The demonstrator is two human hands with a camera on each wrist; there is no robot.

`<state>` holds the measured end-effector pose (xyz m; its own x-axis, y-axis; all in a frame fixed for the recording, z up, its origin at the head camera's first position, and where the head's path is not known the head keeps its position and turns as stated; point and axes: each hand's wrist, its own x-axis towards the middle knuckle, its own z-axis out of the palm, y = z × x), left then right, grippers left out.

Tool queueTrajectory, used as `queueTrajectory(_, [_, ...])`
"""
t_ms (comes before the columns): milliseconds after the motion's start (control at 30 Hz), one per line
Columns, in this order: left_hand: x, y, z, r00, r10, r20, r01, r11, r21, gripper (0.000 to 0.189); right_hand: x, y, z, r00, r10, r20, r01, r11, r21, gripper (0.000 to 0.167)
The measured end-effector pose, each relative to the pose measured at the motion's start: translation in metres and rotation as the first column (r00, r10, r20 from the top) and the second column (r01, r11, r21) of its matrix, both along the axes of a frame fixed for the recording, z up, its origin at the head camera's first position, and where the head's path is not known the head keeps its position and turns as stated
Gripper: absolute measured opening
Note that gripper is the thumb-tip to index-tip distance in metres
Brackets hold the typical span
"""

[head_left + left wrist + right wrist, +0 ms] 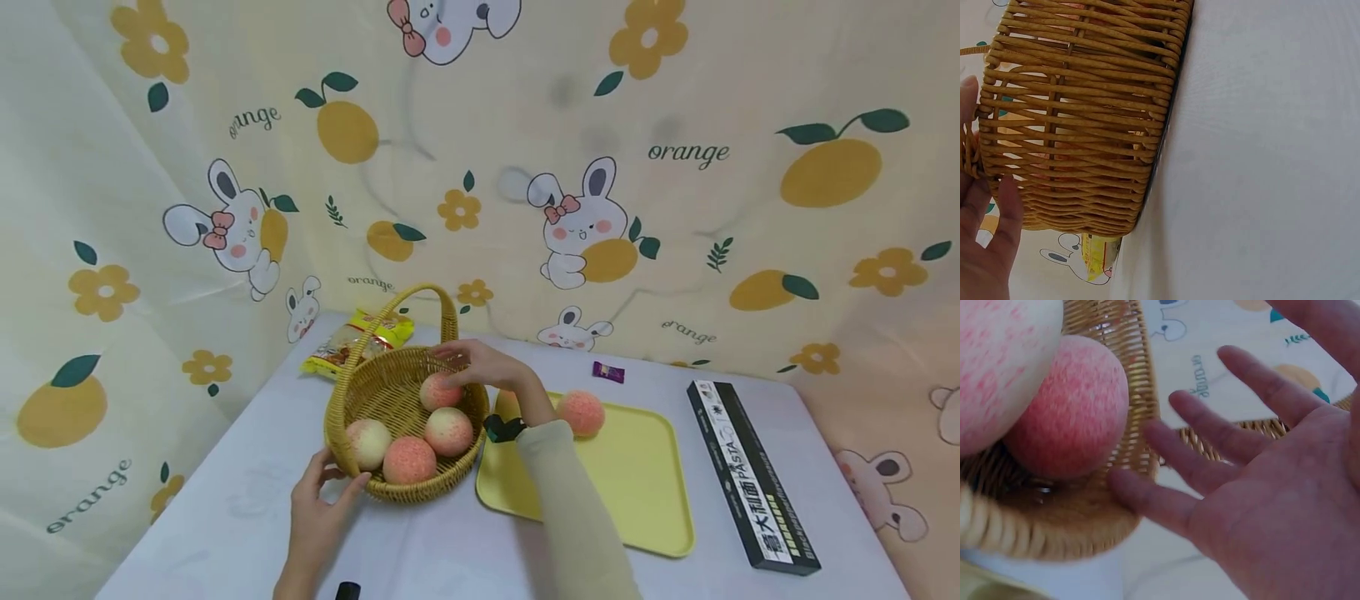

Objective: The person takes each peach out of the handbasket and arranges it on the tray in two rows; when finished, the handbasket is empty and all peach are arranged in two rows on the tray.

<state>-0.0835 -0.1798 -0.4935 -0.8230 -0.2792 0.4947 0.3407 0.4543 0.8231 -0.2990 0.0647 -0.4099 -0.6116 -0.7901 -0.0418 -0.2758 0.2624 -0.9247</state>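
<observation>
A wicker basket (pixel 408 493) with a tall arched handle stands on the table, several pink-and-cream peaches (pixel 410 461) inside it. My left hand (pixel 318 510) grips its near left rim by the foot of the handle; in the left wrist view, thumb and fingers (pixel 1010 209) lie around the woven edge. Over the basket's far right side is my right hand (pixel 487 365), just above a peach (pixel 437 392). The right wrist view shows that hand's fingers (pixel 1210 428) spread and extended, with nothing in the palm, beside a pink peach (pixel 1075 409).
A yellow tray (pixel 630 475) right of the basket bears a peach (pixel 581 413) and another partly behind my right forearm. Farther right lies a black pasta box (pixel 753 475). A small purple packet (pixel 608 372) is at the back; a yellow snack bag (pixel 330 354) sits behind the basket.
</observation>
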Motion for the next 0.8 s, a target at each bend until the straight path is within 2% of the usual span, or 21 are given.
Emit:
queueTrajectory(133, [0.004,0.006,0.014,1.0,-0.002,-0.015,0.002,1.0,0.0,0.049,-0.003,-0.009,-0.002,1.0,0.006,-0.007,-0.005,0.998,0.07,0.055])
queueTrajectory(233, [0.006,0.006,0.017,1.0,-0.002,-0.027,0.002,1.0,-0.012,0.049,-0.006,-0.015,-0.005,1.0,0.024,-0.019,-0.022,0.995,0.101,0.053])
queueTrajectory(567, [0.005,0.007,0.013,0.999,0.007,-0.041,-0.007,1.0,0.011,0.049,-0.011,-0.025,-0.013,1.0,-0.005,0.024,0.001,0.991,0.135,0.055])
queueTrajectory(800, [0.006,0.008,0.014,1.0,0.021,-0.015,-0.021,1.0,0.016,0.048,-0.017,-0.033,-0.024,0.997,0.025,0.069,-0.034,0.991,0.128,0.054])
